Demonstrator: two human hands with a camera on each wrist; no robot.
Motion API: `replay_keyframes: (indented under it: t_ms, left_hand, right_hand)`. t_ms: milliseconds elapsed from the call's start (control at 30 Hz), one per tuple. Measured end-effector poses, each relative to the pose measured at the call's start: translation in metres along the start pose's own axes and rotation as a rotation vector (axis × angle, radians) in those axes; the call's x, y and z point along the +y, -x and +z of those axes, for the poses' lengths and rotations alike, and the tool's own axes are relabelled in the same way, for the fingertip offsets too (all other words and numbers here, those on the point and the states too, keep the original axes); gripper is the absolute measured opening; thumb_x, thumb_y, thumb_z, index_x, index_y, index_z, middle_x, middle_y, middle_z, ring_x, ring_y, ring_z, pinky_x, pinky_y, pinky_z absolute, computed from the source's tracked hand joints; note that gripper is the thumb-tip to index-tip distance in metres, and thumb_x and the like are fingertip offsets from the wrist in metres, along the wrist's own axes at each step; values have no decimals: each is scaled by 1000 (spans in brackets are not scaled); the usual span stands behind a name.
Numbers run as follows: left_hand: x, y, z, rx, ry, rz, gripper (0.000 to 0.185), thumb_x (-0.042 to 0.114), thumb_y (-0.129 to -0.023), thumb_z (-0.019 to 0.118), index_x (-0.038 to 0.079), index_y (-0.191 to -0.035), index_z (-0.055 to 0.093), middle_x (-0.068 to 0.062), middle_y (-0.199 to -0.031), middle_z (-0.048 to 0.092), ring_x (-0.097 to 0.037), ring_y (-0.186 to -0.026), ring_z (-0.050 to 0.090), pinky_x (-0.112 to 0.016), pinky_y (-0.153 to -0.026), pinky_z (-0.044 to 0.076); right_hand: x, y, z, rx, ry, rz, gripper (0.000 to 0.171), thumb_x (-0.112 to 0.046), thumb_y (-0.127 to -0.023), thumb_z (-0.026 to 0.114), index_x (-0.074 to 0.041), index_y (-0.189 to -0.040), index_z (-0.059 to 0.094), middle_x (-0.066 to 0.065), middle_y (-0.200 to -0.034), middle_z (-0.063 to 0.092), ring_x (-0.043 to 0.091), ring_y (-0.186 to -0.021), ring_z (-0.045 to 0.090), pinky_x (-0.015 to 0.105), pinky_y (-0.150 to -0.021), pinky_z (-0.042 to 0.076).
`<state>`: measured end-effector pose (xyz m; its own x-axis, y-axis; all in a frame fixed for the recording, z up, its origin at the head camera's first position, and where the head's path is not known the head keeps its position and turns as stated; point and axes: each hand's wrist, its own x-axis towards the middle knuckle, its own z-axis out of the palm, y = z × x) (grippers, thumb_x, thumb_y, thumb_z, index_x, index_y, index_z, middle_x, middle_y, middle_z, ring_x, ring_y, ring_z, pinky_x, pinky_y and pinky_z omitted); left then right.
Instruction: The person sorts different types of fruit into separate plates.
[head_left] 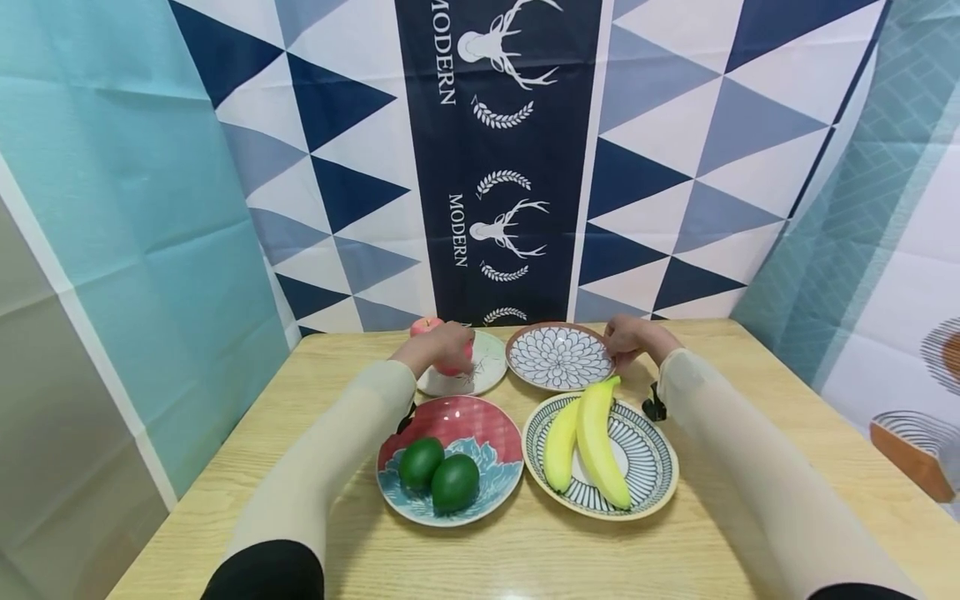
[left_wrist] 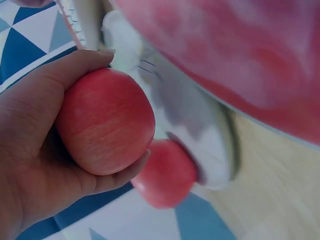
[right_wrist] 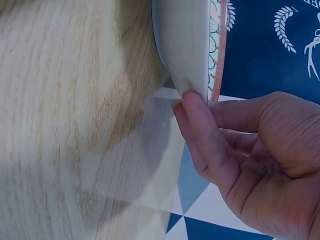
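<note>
Left hand [head_left: 444, 343] curled around a smooth red apple [left_wrist: 106, 121], over a small white plate with fine line marks [head_left: 480, 377] at the far left of the light wooden table [head_left: 757, 417]. Second red apple [left_wrist: 167, 173] just beside it, at the plate's far edge. Right hand [head_left: 628, 337] at the far right rim of a round white plate with a blue flower pattern [head_left: 558, 357], fingertips [right_wrist: 192, 102] touching its edge, not closed around it. Nearer: two dark green avocados [head_left: 438, 473] on a red and teal plate [head_left: 480, 421]; two yellow bananas [head_left: 588, 442] on a blue-striped plate [head_left: 648, 458].
</note>
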<state>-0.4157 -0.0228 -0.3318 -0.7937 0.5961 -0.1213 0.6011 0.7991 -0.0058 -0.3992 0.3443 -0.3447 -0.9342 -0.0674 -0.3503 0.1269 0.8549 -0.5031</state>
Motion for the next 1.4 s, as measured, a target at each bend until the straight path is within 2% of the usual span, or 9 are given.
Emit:
replay_keyframes:
  t_ms: [200, 400, 567, 733, 933, 1167, 1400]
  left_hand:
    - [24, -13, -17, 10, 0, 10, 58, 37, -92, 80, 7, -138, 61, -11, -127, 66, -26, -121, 57, -40, -107, 48]
    - [49, -25, -30, 38, 1, 76, 46, 34, -90, 81, 9, -125, 65, -7, -116, 68, -23, -109, 60, -37, -95, 52]
    - [67, -38, -33, 51, -12, 104, 52, 35, -91, 79, 9, -134, 63, -5, -120, 66, -21, -110, 60, -34, -97, 50]
    - [85, -49, -32, 41, -8, 123, 63, 37, -91, 80, 10, -144, 58, -6, -131, 65, -21, -119, 59, -33, -104, 48]
    - [108, -58, -30, 33, 61, 153, 66, 36, -92, 80, 11, -149, 56, -8, -135, 62, -22, -123, 55, -36, -104, 48]
    - [131, -79, -24, 60, 32, 219, 64, 38, -93, 80, 11, -146, 58, -5, -128, 64, -18, -115, 58, -29, -99, 49]
    - [143, -94, -6, 55, 106, 239, 56, 38, -93, 79, 13, -140, 62, 0, -112, 65, -14, -101, 60, -26, -86, 52]
  right_hand:
    - [1, 1, -1, 6, -7, -10, 12, -3, -103, 59, 6, -111, 57, 13, -89, 66, 13, -67, 66, 26, -64, 58]
    - [0, 3, -2, 7, -4, -12, 12, -3, -102, 59, 6, -110, 57, 13, -88, 65, 13, -67, 66, 26, -64, 58]
    - [-2, 5, -4, 18, 9, -23, 15, -1, -101, 61, 8, -112, 57, 15, -91, 65, 13, -67, 67, 26, -64, 58]
    - [-2, 6, -2, 27, 12, -15, 18, -1, -100, 64, 8, -114, 58, 16, -95, 64, 14, -68, 66, 26, -64, 58]
    - [-2, 7, -1, 27, 23, -34, 13, 0, -100, 63, 8, -110, 58, 18, -97, 64, 13, -67, 66, 26, -64, 58]
    - [-3, 9, -2, 23, 41, -41, 15, -1, -100, 63, 8, -111, 59, 18, -97, 65, 14, -70, 68, 27, -67, 59]
    - [1, 8, 2, 11, 22, -71, 10, -1, -100, 62, 7, -105, 59, 15, -92, 65, 13, -69, 66, 25, -65, 58]
